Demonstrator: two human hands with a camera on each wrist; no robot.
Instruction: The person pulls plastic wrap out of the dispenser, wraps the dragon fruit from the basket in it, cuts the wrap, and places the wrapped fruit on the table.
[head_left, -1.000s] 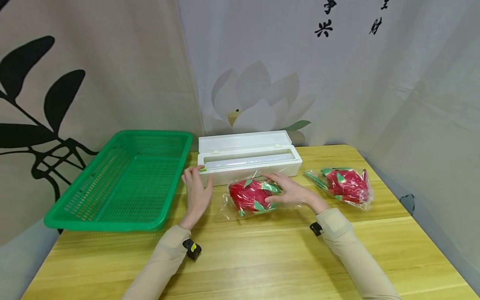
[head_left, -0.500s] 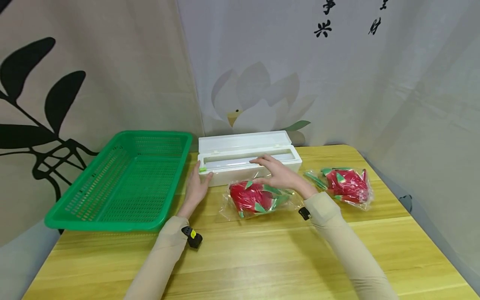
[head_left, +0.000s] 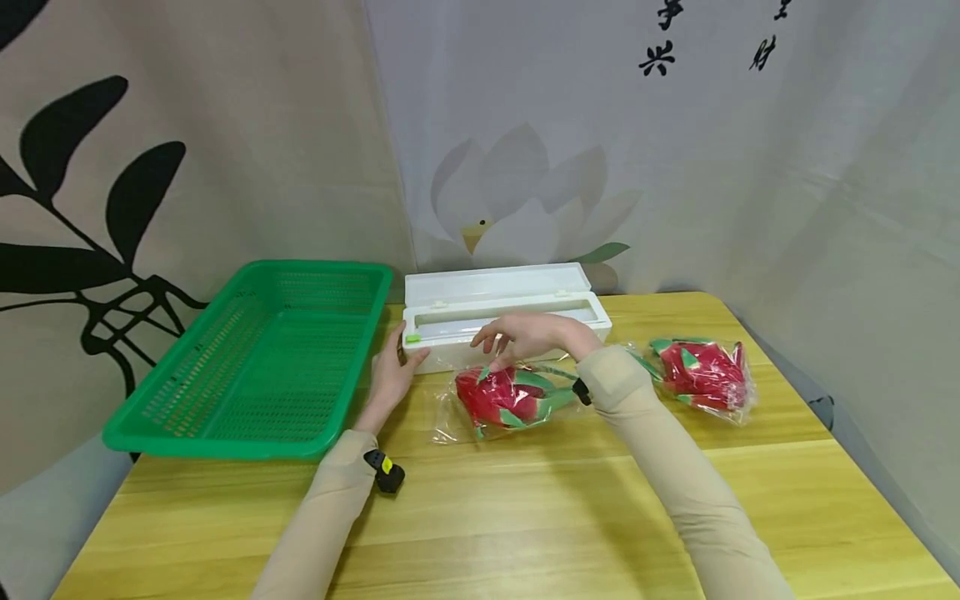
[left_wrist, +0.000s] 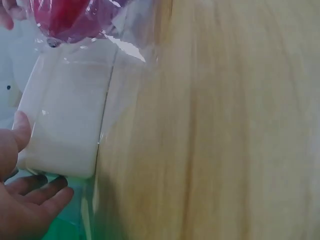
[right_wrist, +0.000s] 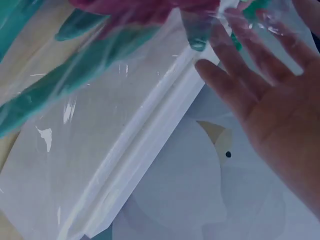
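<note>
A white cling film dispenser (head_left: 446, 358) stands with its lid raised, a film roll inside and a green slider (head_left: 412, 339) at its left end. My left hand (head_left: 390, 375) touches that end, with thumb on the front and fingers at the side. In front of the dispenser lies a red dragon fruit (head_left: 491, 396) with green scales in a clear plastic bag. My right hand (head_left: 528, 337) reaches over it, overlapping the dispenser's front, one finger pointing down at the fruit's top. The right wrist view shows that hand (right_wrist: 275, 110) with fingers extended beside the bag.
A green mesh basket (head_left: 247, 450) stands to the left. A second bagged dragon fruit (head_left: 705, 375) lies at the right on the wooden table (head_left: 480, 517). A printed curtain (head_left: 315, 150) hangs right behind.
My right hand has moved from the bagged dragon fruit's right side up and left, over toward the dispenser's front. My left fingers have slid from the dispenser's top edge to its end.
</note>
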